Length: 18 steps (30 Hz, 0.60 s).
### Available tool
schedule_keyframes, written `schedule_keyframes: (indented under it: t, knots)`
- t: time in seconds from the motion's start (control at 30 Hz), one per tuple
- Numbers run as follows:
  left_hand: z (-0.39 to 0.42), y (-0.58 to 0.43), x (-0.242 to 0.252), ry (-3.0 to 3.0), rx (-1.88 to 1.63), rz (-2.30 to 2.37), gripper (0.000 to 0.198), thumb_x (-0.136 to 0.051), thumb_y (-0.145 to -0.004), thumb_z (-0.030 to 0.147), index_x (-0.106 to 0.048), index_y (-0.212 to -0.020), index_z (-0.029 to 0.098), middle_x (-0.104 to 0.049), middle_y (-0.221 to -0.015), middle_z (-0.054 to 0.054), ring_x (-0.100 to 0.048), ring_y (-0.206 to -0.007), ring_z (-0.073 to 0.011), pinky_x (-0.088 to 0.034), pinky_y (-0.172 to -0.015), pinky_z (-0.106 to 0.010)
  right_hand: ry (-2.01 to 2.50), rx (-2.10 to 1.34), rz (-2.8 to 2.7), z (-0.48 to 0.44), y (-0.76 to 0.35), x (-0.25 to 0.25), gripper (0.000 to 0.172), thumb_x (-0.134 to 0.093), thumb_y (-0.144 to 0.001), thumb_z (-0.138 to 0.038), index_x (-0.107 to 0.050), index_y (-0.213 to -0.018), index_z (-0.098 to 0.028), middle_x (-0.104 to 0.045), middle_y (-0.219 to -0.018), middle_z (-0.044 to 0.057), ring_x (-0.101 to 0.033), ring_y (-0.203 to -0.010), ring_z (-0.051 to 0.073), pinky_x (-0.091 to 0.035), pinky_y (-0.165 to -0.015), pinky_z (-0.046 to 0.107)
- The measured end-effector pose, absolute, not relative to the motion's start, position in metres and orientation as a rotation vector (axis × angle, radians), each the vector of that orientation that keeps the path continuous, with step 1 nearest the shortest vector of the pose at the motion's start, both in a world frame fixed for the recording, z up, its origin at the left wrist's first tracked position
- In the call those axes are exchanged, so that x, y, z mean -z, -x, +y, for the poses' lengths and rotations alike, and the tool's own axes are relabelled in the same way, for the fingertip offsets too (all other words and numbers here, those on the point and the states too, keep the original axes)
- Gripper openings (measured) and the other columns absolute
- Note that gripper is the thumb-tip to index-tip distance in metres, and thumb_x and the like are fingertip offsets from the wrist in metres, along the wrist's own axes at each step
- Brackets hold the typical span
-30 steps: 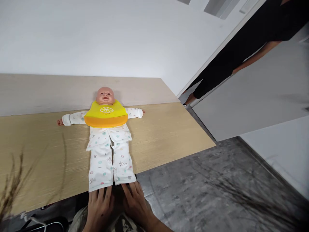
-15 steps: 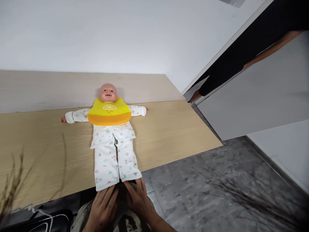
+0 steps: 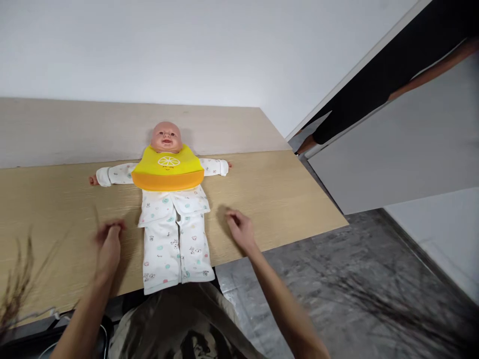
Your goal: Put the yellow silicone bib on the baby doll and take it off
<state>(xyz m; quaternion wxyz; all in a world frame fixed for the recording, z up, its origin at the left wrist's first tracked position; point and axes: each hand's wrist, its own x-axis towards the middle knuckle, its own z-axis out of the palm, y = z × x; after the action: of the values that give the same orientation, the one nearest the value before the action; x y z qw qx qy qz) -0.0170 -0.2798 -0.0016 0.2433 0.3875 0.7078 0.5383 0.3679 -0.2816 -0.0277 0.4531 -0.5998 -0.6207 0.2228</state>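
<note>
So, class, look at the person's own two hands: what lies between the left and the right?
In the head view, the white patterned trousers on the doll lie between the left hand and right hand.

Wearer: left hand and right hand bare; left forearm and right forearm bare as far as visible. Torso: dark olive-brown top, loose, creased, bearing black-and-pale print, motif unclear. Paler grey-beige cloth at flanks; garment type indeterminate. Left fingers motion-blurred.
</note>
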Motion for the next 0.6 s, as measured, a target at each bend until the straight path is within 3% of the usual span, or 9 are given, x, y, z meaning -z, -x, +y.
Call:
schedule_keyframes:
  t: [0.07, 0.17, 0.43, 0.6]
  knots:
    - [-0.237, 0.022, 0.000, -0.999, -1.474, 1.943, 0.012, -0.054, -0.061, 0.027, -0.064, -0.066, 0.022, -0.062, -0.066, 0.000, -0.054, -0.061, -0.0162, -0.042, -0.054, -0.027, 1.495, -0.594, -1.548, -0.232, -0.372, 0.033, 0.028, -0.053, -0.089, -0.038, -0.072, -0.092, -0.017, -0.075, -0.088, 0.009, -0.068, -0.073, 0.021, -0.054, -0.071, 0.034]
    - [-0.192, 0.033, 0.002, -0.966, -1.464, 1.961, 0.020, -0.051, -0.062, 0.025, -0.063, -0.077, 0.018, -0.064, -0.070, 0.000, -0.049, -0.056, -0.0115, -0.036, -0.049, -0.022, 1.518, -0.583, -1.543, -0.170, -0.370, 0.039, 0.034, -0.050, -0.083, -0.042, -0.071, -0.090, -0.017, -0.075, -0.088, 0.009, -0.066, -0.075, 0.022, -0.053, -0.076, 0.036]
    - [-0.146, 0.050, 0.001, -0.939, -1.441, 2.051, 0.021, -0.053, -0.064, 0.019, -0.055, -0.085, 0.018, -0.060, -0.068, 0.003, -0.054, -0.050, -0.0120, -0.043, -0.045, -0.022, 1.682, -0.429, -1.386, -0.095, -0.370, 0.041, 0.031, -0.047, -0.079, -0.040, -0.067, -0.084, -0.017, -0.070, -0.078, 0.008, -0.061, -0.068, 0.020, -0.049, -0.072, 0.033]
    - [-0.146, 0.050, -0.002, -0.947, -1.510, 2.098, 0.018, -0.055, -0.065, 0.020, -0.056, -0.083, 0.018, -0.055, -0.061, 0.004, -0.052, -0.052, -0.0124, -0.038, -0.047, -0.021, 1.634, -0.421, -1.352, -0.096, -0.375, 0.040, 0.030, -0.047, -0.078, -0.041, -0.065, -0.084, -0.017, -0.067, -0.075, 0.006, -0.058, -0.066, 0.018, -0.047, -0.069, 0.031]
